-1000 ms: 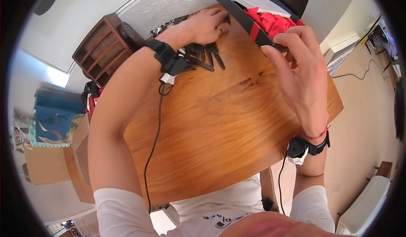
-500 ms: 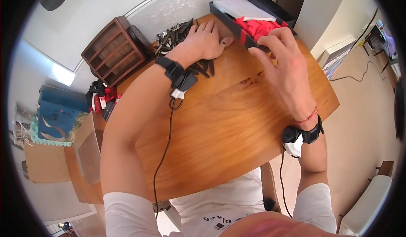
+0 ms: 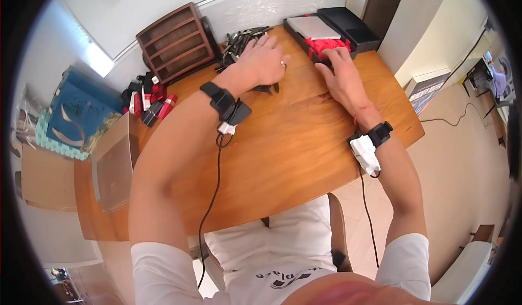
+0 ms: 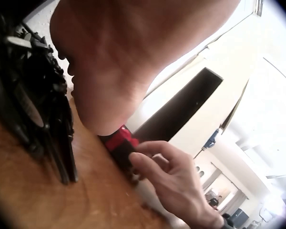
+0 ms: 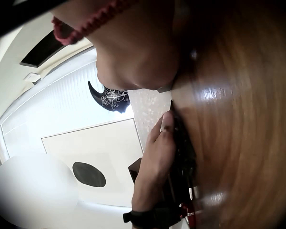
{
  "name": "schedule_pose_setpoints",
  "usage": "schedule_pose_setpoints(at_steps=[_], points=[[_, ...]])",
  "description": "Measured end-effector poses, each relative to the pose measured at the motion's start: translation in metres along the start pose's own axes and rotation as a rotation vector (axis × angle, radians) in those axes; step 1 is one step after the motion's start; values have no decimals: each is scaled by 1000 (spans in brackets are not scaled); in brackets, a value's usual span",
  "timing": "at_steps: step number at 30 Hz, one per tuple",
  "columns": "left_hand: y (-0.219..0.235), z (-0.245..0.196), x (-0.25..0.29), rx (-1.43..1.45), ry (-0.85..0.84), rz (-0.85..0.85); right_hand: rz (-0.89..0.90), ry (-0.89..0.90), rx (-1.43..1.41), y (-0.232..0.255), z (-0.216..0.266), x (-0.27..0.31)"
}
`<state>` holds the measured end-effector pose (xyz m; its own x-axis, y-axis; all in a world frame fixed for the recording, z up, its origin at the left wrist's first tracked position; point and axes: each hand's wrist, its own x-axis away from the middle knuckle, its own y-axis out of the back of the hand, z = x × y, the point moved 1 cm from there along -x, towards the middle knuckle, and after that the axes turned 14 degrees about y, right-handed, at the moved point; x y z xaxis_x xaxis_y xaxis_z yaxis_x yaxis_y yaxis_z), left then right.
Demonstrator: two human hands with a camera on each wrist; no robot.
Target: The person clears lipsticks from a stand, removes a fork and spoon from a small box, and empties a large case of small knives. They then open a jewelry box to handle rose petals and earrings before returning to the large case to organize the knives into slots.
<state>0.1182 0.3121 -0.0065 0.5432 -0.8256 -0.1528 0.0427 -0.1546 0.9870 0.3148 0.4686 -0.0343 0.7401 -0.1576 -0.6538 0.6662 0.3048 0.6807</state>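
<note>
My left hand [image 3: 261,63] lies over the right side of a heap of slim black clip-like pieces [image 3: 237,45], fingers spread and fairly straight. In the left wrist view, the heap [image 4: 43,95] shows flat, narrow pieces with paired prongs. A few pieces stick out under the palm, toward me. My right hand [image 3: 345,79] is at the near corner of a black box [image 3: 298,39] holding red cloth-like material [image 3: 324,45] and a pale flat slab [image 3: 312,27]. Its thumb and index finger bend around that corner; I cannot tell if they grip it.
A brown wooden rack [image 3: 176,46] with shelves stands behind the heap at left. Red and black small packs [image 3: 149,101] lie beside it. A clear-topped carton [image 3: 117,161] and a blue box [image 3: 84,109] are farther left. Cables [image 3: 217,169] trail from both wrists.
The head view has shifted, showing more of the far side. My left hand has drawn back from the box's left corner onto the heap. My right hand stays at the box's near corner.
</note>
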Motion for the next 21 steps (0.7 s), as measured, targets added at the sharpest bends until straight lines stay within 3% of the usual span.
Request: schedule_pose_setpoints(at_steps=[1, 3, 5, 8, 11, 15, 17, 19, 21], points=[[7, -2, 15, 24, -114, -51, 5, 11, -6, -3, -4, 1], [29, -5, 57, 33, -140, -35, -41, 10, -93, -8, -11, 2], [45, -3, 103, 152, -282, 9, 10, 2, -87, -9, -14, 5], [78, 10, 179, 242, -322, -57, -2, 79, 6, -10, -20, 9], [109, 41, 250, 169, -150, -181, 2, 155, 57, -15, -34, 10], [142, 126, 338, -74, 202, -336, -63, 138, -97, -19, -62, 16], [149, 173, 386, -73, 610, -445, -61, 54, -58, -9, -43, 13], [152, 226, 433, -253, 816, -466, -109, -3, -104, -5, -31, 10], [146, 249, 465, -260, 946, -484, -105, -69, -121, -2, -29, 9]])
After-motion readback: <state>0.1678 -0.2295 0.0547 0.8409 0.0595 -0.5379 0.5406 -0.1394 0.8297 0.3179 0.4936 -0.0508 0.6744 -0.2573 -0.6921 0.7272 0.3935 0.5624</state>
